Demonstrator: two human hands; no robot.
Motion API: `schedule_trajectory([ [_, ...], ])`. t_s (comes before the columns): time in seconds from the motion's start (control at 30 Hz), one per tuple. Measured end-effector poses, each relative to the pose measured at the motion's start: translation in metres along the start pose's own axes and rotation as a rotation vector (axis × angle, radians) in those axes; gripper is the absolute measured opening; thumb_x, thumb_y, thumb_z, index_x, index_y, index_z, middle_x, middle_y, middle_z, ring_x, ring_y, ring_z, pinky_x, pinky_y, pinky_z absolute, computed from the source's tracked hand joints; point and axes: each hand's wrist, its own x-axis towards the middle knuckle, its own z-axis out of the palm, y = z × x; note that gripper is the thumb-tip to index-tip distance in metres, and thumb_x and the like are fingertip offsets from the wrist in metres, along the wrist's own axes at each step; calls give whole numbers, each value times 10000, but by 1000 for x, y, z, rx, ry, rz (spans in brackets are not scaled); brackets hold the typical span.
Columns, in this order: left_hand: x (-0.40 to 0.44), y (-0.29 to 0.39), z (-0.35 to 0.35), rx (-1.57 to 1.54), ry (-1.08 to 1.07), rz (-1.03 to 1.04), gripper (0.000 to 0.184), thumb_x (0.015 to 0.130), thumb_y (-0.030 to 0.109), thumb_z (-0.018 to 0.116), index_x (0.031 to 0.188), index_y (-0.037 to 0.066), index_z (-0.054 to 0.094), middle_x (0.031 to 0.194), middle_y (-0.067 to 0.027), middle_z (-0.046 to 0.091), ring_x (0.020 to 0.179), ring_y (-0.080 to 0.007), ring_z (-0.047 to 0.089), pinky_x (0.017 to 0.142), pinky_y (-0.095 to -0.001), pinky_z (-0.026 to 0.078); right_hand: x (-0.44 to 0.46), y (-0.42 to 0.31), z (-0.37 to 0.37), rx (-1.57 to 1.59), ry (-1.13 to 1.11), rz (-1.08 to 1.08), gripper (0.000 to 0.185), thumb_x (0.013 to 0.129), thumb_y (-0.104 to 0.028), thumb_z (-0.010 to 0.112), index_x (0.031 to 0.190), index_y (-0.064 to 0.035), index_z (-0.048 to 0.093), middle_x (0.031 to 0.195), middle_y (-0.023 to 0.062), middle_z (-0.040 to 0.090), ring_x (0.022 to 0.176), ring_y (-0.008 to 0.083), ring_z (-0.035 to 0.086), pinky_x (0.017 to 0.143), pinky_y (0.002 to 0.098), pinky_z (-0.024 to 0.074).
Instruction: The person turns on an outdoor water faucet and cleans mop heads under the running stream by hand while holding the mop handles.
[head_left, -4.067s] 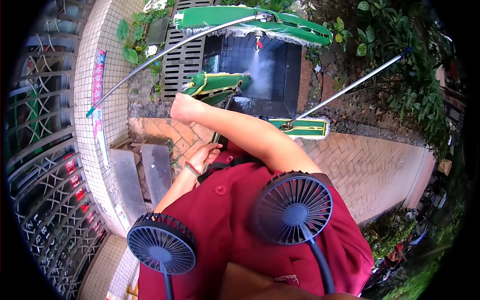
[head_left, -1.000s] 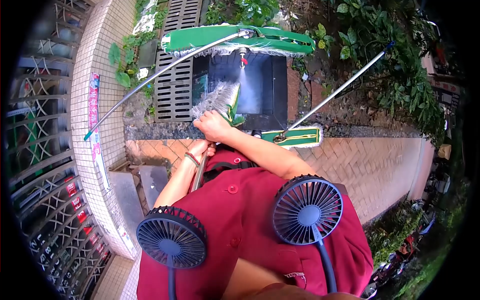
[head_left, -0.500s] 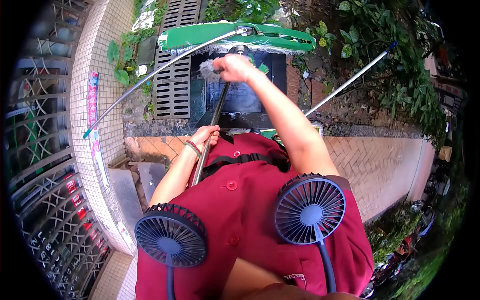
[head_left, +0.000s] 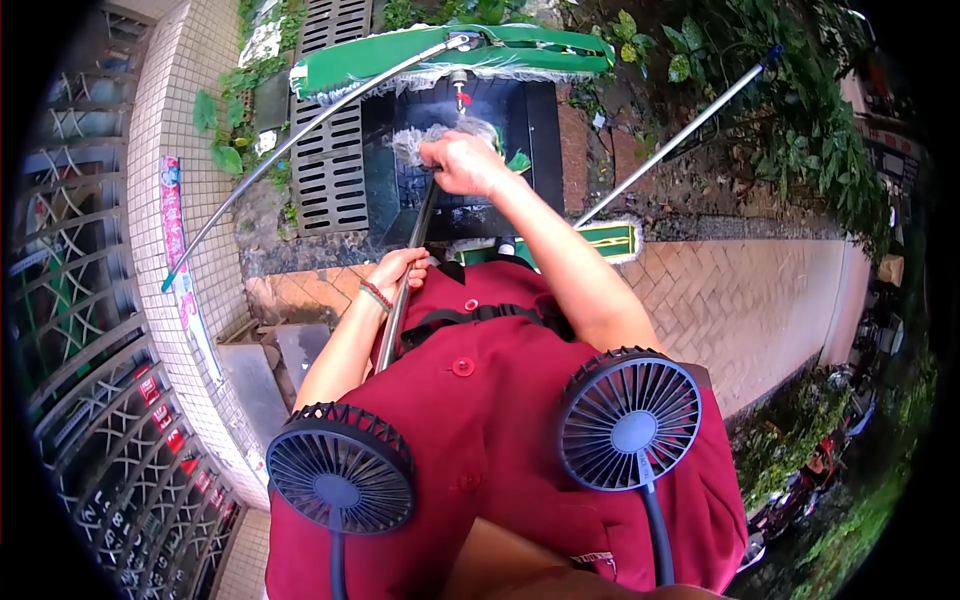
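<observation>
A mop with a metal pole (head_left: pixel 423 225) and wet grey strands (head_left: pixel 412 146) slants up from my waist into a dark basin (head_left: pixel 545 150). My left hand (head_left: pixel 397 272) is closed round the pole, lower down. My right hand (head_left: pixel 464 164) is closed at the top of the pole, beside the strands, and partly hides them. Just beyond it a tap (head_left: pixel 459 90) with a red part points down over the strands. A green flat mop (head_left: pixel 380 62) with a white fringe lies across the basin's far side. A small green thing (head_left: pixel 518 161) shows right of my right hand.
The flat mop's silver pole (head_left: pixel 310 130) leans to the tiled wall (head_left: pixel 150 200) at left. Another pole (head_left: pixel 680 135) with a blue end slants right, near a second green mop pad (head_left: pixel 610 241). A slotted drain grate (head_left: pixel 328 150) lies left of the basin; plants (head_left: pixel 810 150) grow at right.
My right hand has moved a little lower relative to the tap, which now shows more fully. The grey strands spread farther right beneath it. The view has shifted slightly, and the second pad shows more.
</observation>
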Motion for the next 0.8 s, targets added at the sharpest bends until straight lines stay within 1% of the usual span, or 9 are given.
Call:
schedule_trajectory([
  [0.17,0,-6,-16,7,-7,-54,126,892,140,471,849,23,454,633,-7,436,472,-64,375,372,-174,314,-35,-30,25,48,14,32,124,600,-67,560,722,-67,535,712,95,591,760,303,538,679,400,439],
  [0.23,-6,-7,-16,14,10,-58,124,888,139,479,888,17,453,640,0,424,473,-49,356,369,-161,298,-47,-38,38,48,40,30,127,605,-68,565,728,-69,534,715,89,577,761,301,529,683,398,436],
  [0.27,-8,-8,-17,17,18,-59,130,885,138,483,908,14,452,644,3,418,473,-41,347,367,-155,289,-53,-42,44,48,42,48,150,604,-62,572,750,-75,539,727,80,566,770,296,520,691,392,432],
  [0.37,-7,-11,-27,28,16,-62,127,894,144,467,851,25,458,631,-5,429,478,-65,374,372,-170,310,-65,-54,52,44,65,78,183,596,-50,578,774,-79,548,742,73,567,781,288,518,692,385,432],
  [0.4,-6,-10,-30,30,8,-69,127,894,145,467,847,27,460,632,-5,431,476,-65,374,371,-170,311,-69,-55,56,50,50,95,223,601,-52,591,820,-84,557,763,71,563,809,281,517,715,383,427],
  [0.47,-5,-11,-36,31,-6,-86,129,893,148,467,840,31,463,633,-7,434,473,-67,373,370,-171,311,-78,-59,64,78,77,120,238,604,-60,601,834,-81,540,781,75,546,834,286,508,738,384,416],
  [0.53,-8,-14,-38,57,15,-69,133,895,148,465,879,17,465,642,4,421,483,-52,357,381,-159,302,-87,-62,69,106,53,171,285,610,-66,616,885,-88,542,832,81,537,882,291,497,772,381,404],
  [0.7,-8,-19,-44,117,55,-62,137,897,147,460,901,10,468,649,8,416,496,-44,355,390,-154,300,-104,-66,85,100,51,227,334,608,-46,604,933,-94,544,875,87,534,898,300,487,779,392,404],
  [0.8,-5,-31,-47,103,36,-44,137,896,158,462,847,30,464,628,14,421,468,-43,359,370,-157,308,-112,-66,91,86,26,224,342,610,-27,585,942,-96,543,876,90,536,890,307,488,768,403,409],
])
